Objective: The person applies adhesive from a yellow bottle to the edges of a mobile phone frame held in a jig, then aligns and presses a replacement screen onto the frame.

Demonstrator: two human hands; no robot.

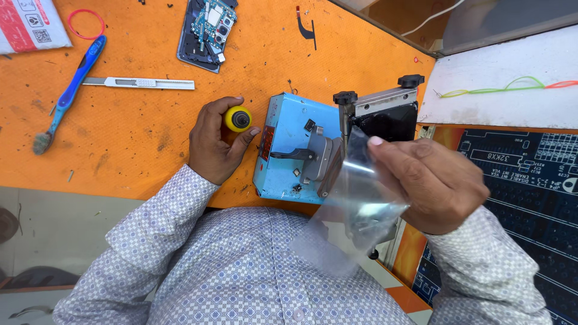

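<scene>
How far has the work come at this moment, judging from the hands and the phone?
Done: the opened phone lies apart on the orange table, its circuit boards exposed. In hand: the right hand holds a clear plastic film at the blue machine; the left hand grips a yellow-handled tool. Left: the phone is not yet closed; cutter and brush lie unused.

white-and-red plastic mailer package [27, 24] at 10 o'clock, flat on orange table [132, 132] | small red rectangular label [267, 142] on blue metal box [289, 150], centre | dark blue printed mat [530, 174] at 3 o'clock, white diagram lines
</scene>
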